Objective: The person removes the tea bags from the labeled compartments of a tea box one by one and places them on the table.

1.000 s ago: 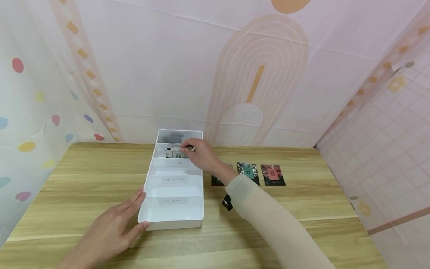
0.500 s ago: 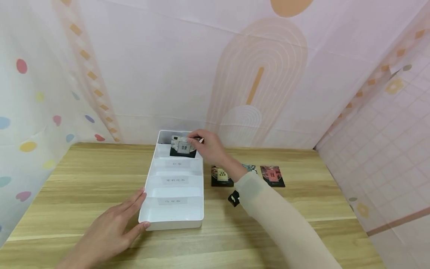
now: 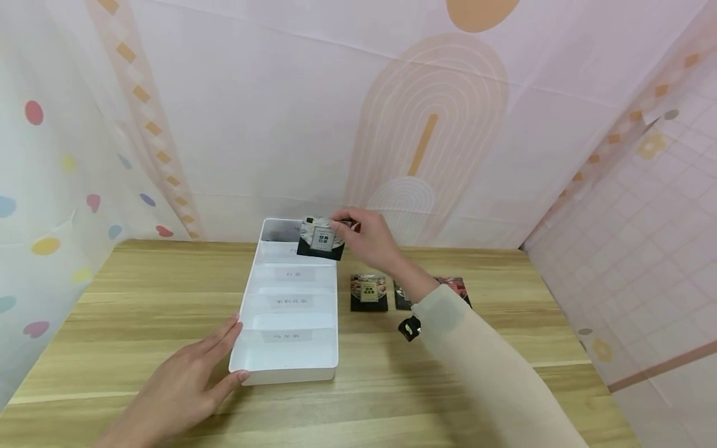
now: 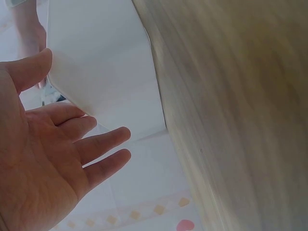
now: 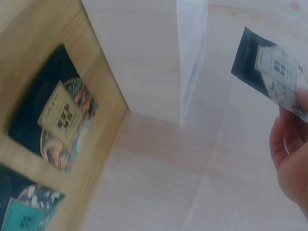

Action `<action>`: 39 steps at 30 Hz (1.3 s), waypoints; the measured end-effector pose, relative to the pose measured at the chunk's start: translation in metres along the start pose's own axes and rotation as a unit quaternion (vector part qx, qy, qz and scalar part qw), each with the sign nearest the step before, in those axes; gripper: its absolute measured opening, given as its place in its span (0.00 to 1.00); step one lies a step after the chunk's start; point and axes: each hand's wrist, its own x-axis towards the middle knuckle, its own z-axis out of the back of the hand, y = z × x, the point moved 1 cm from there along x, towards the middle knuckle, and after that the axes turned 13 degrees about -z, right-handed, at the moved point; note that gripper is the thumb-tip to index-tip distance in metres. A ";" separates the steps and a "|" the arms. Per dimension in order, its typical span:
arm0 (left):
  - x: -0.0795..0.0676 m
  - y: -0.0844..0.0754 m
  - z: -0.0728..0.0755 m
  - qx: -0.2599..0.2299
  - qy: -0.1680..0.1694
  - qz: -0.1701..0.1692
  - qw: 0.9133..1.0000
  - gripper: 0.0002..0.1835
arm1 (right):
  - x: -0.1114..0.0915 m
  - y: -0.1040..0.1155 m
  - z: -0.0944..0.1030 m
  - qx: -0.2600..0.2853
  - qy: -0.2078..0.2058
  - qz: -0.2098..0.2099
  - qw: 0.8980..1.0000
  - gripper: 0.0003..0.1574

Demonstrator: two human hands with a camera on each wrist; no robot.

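My right hand (image 3: 372, 239) pinches a black tea bag sachet (image 3: 322, 239) with a pale grey label by its upper right side. The sachet is raised at the far right part of a white divided box (image 3: 291, 376), overlapping its far compartments in the head view. In the right wrist view the sachet (image 5: 269, 70) hangs from thumb and fingers, apart from the box wall. My left hand (image 3: 187, 376) rests at the box's near left corner, thumb on the front and fingers along the side. Its fingers (image 4: 103, 144) are spread and nearly straight in the left wrist view.
Right of the box lie a yellow-labelled sachet (image 3: 368, 292), a green-labelled sachet (image 5: 24, 216) partly behind my forearm, and a red-labelled one (image 3: 455, 286). A small black object (image 3: 409, 328) lies nearer, beside my sleeve. Paper labels mark the box's dividers. A patterned cloth (image 3: 269, 124) hangs behind the table.
My right hand has lifted the grey-labelled sachet up out of a far compartment and moved it to the right. The left hand has stayed at the box corner.
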 end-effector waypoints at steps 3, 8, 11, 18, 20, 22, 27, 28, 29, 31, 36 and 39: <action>0.000 0.001 -0.001 -0.002 0.003 0.003 1.000 0.43 | -0.004 0.001 0.007 -0.002 -0.007 0.008 1.000 0.08; 0.000 0.002 -0.001 -0.002 0.000 0.001 1.000 0.43 | -0.012 -0.003 0.018 -0.011 -0.016 0.005 1.000 0.08; 0.000 0.002 -0.002 -0.002 -0.001 -0.001 1.000 0.43 | -0.017 -0.005 0.024 -0.014 -0.020 0.001 1.000 0.08; 0.000 0.003 -0.003 0.000 0.001 0.001 1.000 0.43 | -0.030 -0.009 0.036 -0.018 -0.023 0.011 1.000 0.08; 0.000 0.003 -0.003 0.000 0.002 0.002 1.000 0.43 | -0.034 -0.011 0.038 -0.018 -0.022 0.007 1.000 0.08; 0.000 0.003 -0.003 0.000 0.001 0.002 1.000 0.43 | -0.038 -0.013 0.040 -0.017 -0.020 0.004 1.000 0.08; 0.000 0.003 -0.003 0.000 -0.001 0.002 1.000 0.43 | -0.049 -0.018 0.042 -0.021 -0.018 0.001 1.000 0.08; 0.000 0.003 -0.003 0.000 -0.001 0.002 1.000 0.43 | -0.052 -0.019 0.043 -0.023 -0.017 -0.001 1.000 0.08; 0.000 0.003 -0.003 0.000 -0.001 0.002 1.000 0.43 | -0.054 -0.020 0.043 -0.026 -0.015 -0.003 1.000 0.08; 0.000 0.003 -0.003 0.000 0.001 0.002 1.000 0.43 | -0.058 -0.022 0.043 -0.028 -0.010 -0.005 1.000 0.08; -0.001 0.004 -0.004 -0.002 0.003 0.002 1.000 0.43 | -0.068 -0.029 0.043 -0.022 0.000 -0.008 1.000 0.09; -0.001 0.004 -0.003 -0.001 0.000 0.000 1.000 0.43 | -0.074 -0.034 0.043 -0.017 0.001 -0.012 1.000 0.08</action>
